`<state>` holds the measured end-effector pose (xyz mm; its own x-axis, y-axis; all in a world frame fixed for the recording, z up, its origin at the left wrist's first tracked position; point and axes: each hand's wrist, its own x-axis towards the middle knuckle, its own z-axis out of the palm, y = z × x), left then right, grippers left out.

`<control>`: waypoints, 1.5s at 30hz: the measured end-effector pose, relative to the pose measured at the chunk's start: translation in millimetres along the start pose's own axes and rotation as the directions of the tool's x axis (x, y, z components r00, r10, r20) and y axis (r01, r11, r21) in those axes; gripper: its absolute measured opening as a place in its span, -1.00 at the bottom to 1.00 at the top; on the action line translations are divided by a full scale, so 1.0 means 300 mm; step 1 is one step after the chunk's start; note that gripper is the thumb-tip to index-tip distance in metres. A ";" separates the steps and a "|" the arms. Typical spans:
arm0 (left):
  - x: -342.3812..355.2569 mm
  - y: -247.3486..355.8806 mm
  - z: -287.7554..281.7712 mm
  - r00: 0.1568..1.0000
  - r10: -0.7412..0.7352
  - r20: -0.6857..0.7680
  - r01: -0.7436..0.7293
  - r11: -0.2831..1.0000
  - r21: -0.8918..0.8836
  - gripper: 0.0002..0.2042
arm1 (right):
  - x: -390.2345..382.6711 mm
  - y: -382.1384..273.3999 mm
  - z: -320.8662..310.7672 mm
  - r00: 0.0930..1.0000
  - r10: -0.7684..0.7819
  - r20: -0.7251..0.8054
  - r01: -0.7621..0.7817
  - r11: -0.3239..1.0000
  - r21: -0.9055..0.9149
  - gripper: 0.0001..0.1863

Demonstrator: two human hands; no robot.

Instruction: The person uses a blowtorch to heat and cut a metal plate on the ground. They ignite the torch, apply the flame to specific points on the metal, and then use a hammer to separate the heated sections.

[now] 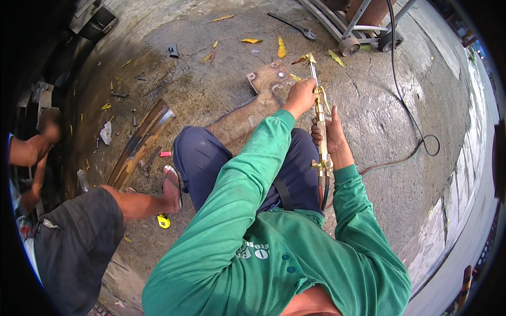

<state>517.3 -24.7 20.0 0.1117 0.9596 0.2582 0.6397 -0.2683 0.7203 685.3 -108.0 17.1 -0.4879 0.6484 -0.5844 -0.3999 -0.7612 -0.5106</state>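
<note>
A brass cutting torch (321, 126) points away from me, its tip angled left. My right hand (336, 138) wraps its handle from the right, thumb lying upward along it. Further up, my left hand (301, 97) is closed at the front of the torch body, by the lever; its fingertips are partly hidden. Hoses run from the valves at the torch's near end toward my lap. Beyond my knees, a rusty steel piece (243, 116) with a holed end plate (270, 77) lies on the ground, the torch tip just above and right of that plate.
Long metal bars (139, 145) lie left of my knees, near a yellow tape measure (164, 221). Another person's leg (145, 205) is close on my left. An adjustable wrench (292, 25) lies ahead, beside a wheeled cart (352, 29). A hose (405, 100) loops across the concrete on the right.
</note>
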 end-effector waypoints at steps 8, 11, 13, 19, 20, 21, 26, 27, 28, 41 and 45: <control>0.019 0.020 -0.042 0.966 -0.176 0.188 0.171 0.984 0.044 -0.63 | 0.005 0.012 -0.040 1.000 0.000 0.022 -0.001 0.999 0.041 -0.08; 0.006 0.014 -0.026 0.968 -0.188 0.167 0.190 0.982 0.002 -0.66 | -0.003 0.011 -0.008 0.999 0.016 0.033 -0.018 0.999 0.041 -0.08; 0.008 0.009 -0.021 0.985 -0.110 0.131 0.105 0.994 0.043 -0.68 | 0.001 0.006 -0.005 1.000 0.013 0.022 -0.014 0.999 0.045 -0.08; 0.025 -0.007 -0.024 0.988 0.027 0.153 -0.046 0.991 0.123 -0.70 | 0.012 0.005 -0.021 0.997 -0.011 0.081 0.004 0.996 0.088 -0.07; 0.014 0.001 -0.024 0.992 0.018 0.127 -0.025 0.998 0.052 -0.69 | 0.013 0.002 -0.017 0.998 -0.017 0.060 0.012 0.996 0.083 -0.07; -0.001 0.030 -0.028 0.997 -0.001 0.076 0.000 1.000 0.017 -0.67 | 0.011 -0.004 -0.016 0.999 -0.025 0.036 0.022 0.997 0.077 -0.07; -0.191 0.243 -0.118 0.943 0.160 0.292 -0.091 0.967 -0.237 -0.65 | 0.002 -0.062 -0.078 0.986 -0.160 -0.037 0.163 0.981 0.100 -0.05; -0.249 0.279 -0.128 0.889 0.262 0.376 -0.124 0.928 -0.352 -0.66 | 0.011 -0.066 -0.076 0.971 -0.186 -0.147 0.201 0.975 0.093 -0.05; -0.306 0.313 -0.133 0.867 0.354 0.351 -0.216 0.902 -0.375 -0.67 | 0.020 -0.088 -0.101 0.984 -0.169 -0.060 0.177 0.969 0.174 -0.05; -0.406 0.390 -0.086 0.855 0.389 0.342 -0.371 0.921 -0.120 -0.67 | -0.014 -0.099 -0.094 0.982 -0.190 0.016 0.179 0.946 0.270 -0.06; -0.436 0.379 -0.067 0.907 0.328 0.263 -0.340 0.941 -0.002 -0.64 | -0.014 -0.098 -0.059 0.986 -0.167 -0.001 0.162 0.954 0.252 -0.07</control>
<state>559.9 -182.5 81.1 0.5114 0.8048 0.3011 0.5624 -0.5784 0.5908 712.8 -88.0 23.3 -0.4136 0.7665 -0.4913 -0.6564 -0.6250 -0.4225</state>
